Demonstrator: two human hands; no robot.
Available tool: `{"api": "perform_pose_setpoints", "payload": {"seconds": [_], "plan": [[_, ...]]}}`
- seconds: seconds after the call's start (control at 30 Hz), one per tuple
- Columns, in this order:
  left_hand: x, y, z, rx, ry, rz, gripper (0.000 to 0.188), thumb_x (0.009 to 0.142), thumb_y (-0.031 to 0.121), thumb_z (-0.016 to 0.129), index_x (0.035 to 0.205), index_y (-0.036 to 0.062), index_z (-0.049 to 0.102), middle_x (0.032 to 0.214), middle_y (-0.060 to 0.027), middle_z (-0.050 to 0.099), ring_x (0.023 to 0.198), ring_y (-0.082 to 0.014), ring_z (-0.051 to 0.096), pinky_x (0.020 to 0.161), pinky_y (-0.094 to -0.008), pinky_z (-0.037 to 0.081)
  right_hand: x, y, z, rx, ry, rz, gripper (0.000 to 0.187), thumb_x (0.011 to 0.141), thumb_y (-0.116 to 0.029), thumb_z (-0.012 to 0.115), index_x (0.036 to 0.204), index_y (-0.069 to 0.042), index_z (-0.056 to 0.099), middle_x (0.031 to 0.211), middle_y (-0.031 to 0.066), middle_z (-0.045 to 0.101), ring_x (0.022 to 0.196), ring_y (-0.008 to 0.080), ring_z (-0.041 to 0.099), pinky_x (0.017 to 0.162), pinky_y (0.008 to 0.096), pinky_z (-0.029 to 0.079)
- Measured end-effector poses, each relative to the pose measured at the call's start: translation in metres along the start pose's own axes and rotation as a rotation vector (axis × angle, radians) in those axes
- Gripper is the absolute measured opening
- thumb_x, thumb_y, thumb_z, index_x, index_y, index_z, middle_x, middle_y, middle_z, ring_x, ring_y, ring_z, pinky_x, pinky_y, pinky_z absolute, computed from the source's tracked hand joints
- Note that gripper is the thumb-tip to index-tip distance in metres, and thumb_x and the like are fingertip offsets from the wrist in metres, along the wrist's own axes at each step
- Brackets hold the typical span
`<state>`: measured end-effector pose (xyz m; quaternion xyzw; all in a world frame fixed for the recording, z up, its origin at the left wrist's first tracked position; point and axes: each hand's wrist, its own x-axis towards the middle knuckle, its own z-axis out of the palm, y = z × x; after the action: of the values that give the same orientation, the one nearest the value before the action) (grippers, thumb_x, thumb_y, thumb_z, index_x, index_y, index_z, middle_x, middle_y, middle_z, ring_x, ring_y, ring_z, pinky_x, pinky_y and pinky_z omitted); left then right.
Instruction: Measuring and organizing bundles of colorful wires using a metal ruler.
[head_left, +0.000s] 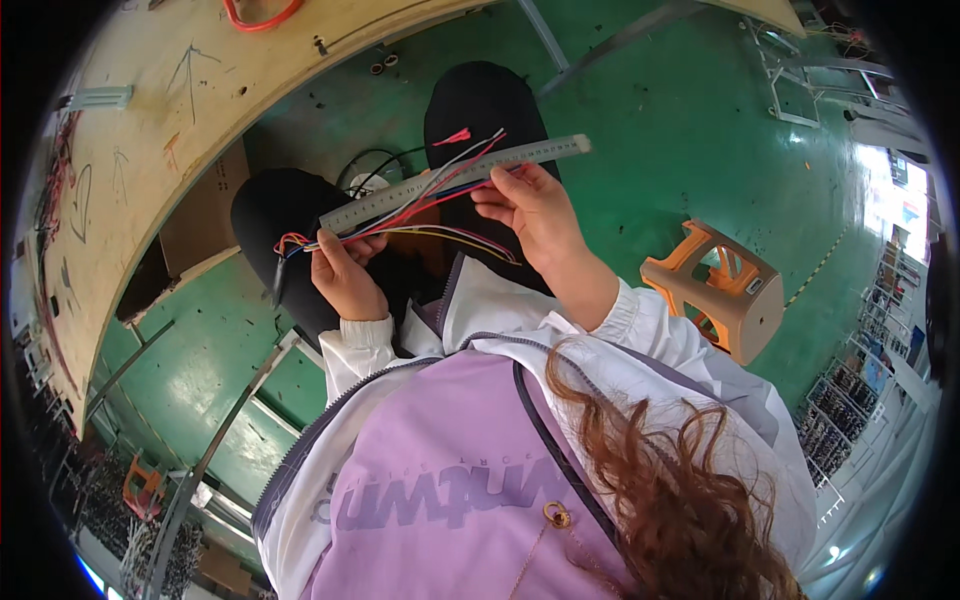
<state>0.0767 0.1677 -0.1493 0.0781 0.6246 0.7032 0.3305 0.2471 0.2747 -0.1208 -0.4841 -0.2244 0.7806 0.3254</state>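
A steel ruler slants across my lap, its right end higher and farther away. Several thin wires in red, blue, white and yellow lie along it as a bundle. My left hand pinches the wires against the ruler's left end, where a dark cable end hangs beyond the fingers. My right hand is closed on the wires and ruler right of the middle, thumb on top. Loose wire ends fan out past the ruler's edges, one with a pink-red tip.
A wooden table with pen marks curves along the left and far side, with an orange-red loop on it. An orange plastic stool stands on the green floor at the right. Metal bars run at the lower left, and racks line the right.
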Motion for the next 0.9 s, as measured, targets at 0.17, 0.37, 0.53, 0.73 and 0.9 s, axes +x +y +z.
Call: {"api": "perform_pose_setpoints", "payload": {"seconds": [0.17,0.37,0.53,0.73,0.9], "plan": [[0.004,-0.002,0.005,-0.009,0.002,-0.031,0.031,0.092,0.028,0.044,0.074,0.0033,0.049,0.059,-0.0042,0.051,0.054,-0.0181,0.055,0.056,-0.0292,0.049,-0.004,-0.005,-0.001,0.047,0.072,0.018,0.011,0.082,-0.011,0.059,0.089,-0.004,0.052,0.082,0.0040,0.056,0.070,0.0161,0.059,0.059,0.0262,0.048],[0.009,-0.010,0.002,-0.002,-0.010,-0.065,0.032,0.092,0.028,0.044,0.073,0.0035,0.049,0.059,-0.0041,0.051,0.055,-0.0179,0.055,0.056,-0.0294,0.049,0.006,0.004,-0.004,0.089,0.051,-0.004,0.013,0.080,-0.012,0.062,0.091,-0.009,0.056,0.081,-0.0005,0.055,0.071,0.0123,0.055,0.064,0.0257,0.045],[0.011,-0.013,0.004,0.013,-0.023,-0.064,0.033,0.094,0.028,0.040,0.075,0.0022,0.047,0.058,-0.0053,0.051,0.054,-0.0175,0.055,0.055,-0.0291,0.050,0.008,0.005,-0.002,0.153,0.108,0.016,0.011,0.081,-0.012,0.061,0.091,-0.009,0.056,0.081,0.0006,0.056,0.073,0.0129,0.056,0.063,0.0264,0.044],[0.010,-0.012,0.005,0.004,-0.027,-0.076,0.033,0.094,0.029,0.040,0.077,0.0017,0.048,0.058,-0.0053,0.050,0.054,-0.0173,0.055,0.055,-0.0292,0.050,0.004,-0.004,0.000,0.116,0.192,0.140,0.011,0.083,-0.014,0.058,0.090,-0.007,0.056,0.084,0.0053,0.062,0.071,0.0157,0.060,0.059,0.0259,0.044],[0.010,-0.014,0.004,-0.018,-0.033,-0.069,0.033,0.094,0.029,0.040,0.079,0.0011,0.049,0.058,-0.0050,0.050,0.054,-0.0174,0.055,0.056,-0.0288,0.049,0.004,-0.011,-0.001,0.043,0.154,0.211,0.014,0.084,-0.017,0.055,0.091,-0.005,0.053,0.084,0.0077,0.062,0.068,0.0179,0.062,0.057,0.0270,0.045]]}}
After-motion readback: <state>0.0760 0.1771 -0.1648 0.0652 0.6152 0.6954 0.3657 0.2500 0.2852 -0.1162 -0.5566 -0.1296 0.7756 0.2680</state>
